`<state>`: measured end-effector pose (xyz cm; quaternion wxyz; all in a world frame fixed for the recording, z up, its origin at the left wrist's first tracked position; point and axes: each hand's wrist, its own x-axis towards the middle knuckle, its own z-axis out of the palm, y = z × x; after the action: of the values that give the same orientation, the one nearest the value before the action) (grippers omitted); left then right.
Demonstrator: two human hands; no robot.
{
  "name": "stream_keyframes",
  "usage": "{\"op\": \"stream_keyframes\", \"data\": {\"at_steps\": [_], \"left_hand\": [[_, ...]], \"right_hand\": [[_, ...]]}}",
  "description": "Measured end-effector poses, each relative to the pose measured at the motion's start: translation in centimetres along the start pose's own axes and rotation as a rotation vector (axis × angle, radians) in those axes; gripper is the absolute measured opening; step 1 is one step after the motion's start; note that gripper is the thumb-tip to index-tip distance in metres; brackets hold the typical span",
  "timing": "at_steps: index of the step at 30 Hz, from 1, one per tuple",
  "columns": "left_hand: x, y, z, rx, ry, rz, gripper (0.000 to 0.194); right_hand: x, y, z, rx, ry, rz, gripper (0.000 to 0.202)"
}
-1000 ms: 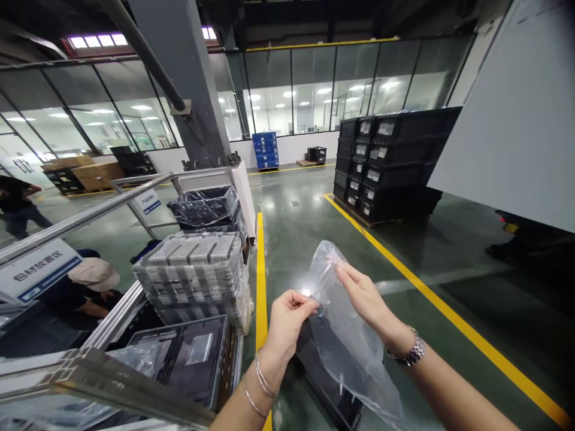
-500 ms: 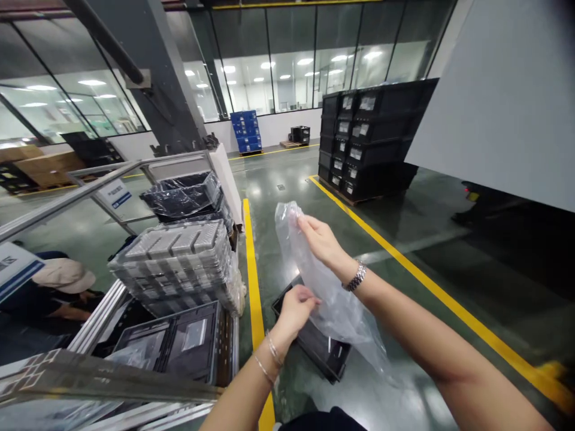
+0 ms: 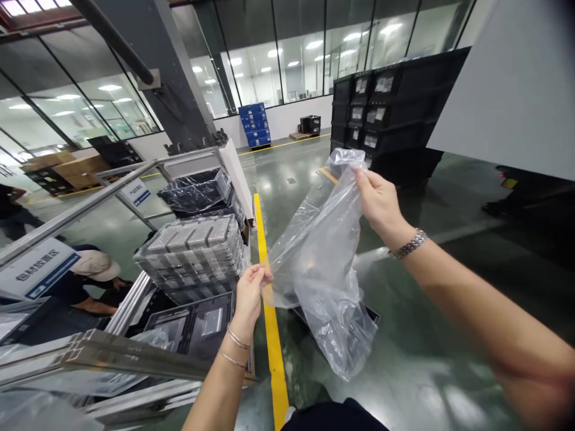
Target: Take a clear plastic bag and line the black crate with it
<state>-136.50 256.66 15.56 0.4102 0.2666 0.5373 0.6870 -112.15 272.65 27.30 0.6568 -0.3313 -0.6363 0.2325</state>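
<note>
A clear plastic bag [image 3: 327, 257] hangs stretched between my two hands. My left hand [image 3: 252, 290] pinches its lower left edge. Higher up on the right, my right hand [image 3: 380, 200] grips the bag's top corner, where some plastic bunches above the fingers. The bag's lower end dangles in loose folds over a black crate [image 3: 372, 315] on the green floor. Most of that crate is hidden behind the plastic.
On the left, a metal-framed rack [image 3: 135, 173] holds wrapped trays [image 3: 193, 245] and a dark crate [image 3: 211, 323]. Beyond it a person in a cap [image 3: 96, 266] bends down. Stacked black crates [image 3: 404, 96] stand ahead right, beside a large pale panel [image 3: 516, 90].
My hands have moved apart, the left one down and left, the right one up and right. The bag has spread from a narrow bunch into a wide sheet. The view has shifted slightly.
</note>
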Motion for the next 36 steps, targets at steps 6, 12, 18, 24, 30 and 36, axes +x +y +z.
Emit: {"op": "stream_keyframes", "data": {"at_steps": [6,12,18,24,30,36], "left_hand": [[-0.1,0.5,-1.0,-0.044,0.047,0.018,0.050],[-0.3,0.4,-1.4,-0.036,0.056,-0.010,0.049],[-0.7,-0.8,-2.5,-0.005,0.009,-0.134,0.050],[-0.7,-2.0,-3.6,0.136,-0.007,-0.163,0.048],[-0.5,-1.8,-4.3,0.211,-0.223,-0.259,0.057],[-1.8,1.4,-1.5,-0.166,-0.643,-0.502,0.068]], "right_hand": [[0.1,-0.4,-0.3,-0.058,0.022,-0.028,0.042],[-0.2,-0.3,-0.1,-0.069,-0.009,-0.101,0.041],[-1.1,0.4,0.7,-0.035,-0.048,-0.127,0.037],[-1.7,0.3,1.0,-0.031,-0.093,-0.125,0.032],[-8.7,-3.8,2.6,-0.134,-0.533,-0.441,0.026],[-23.0,-2.9,6.3,0.001,-1.094,-0.758,0.024]]}}
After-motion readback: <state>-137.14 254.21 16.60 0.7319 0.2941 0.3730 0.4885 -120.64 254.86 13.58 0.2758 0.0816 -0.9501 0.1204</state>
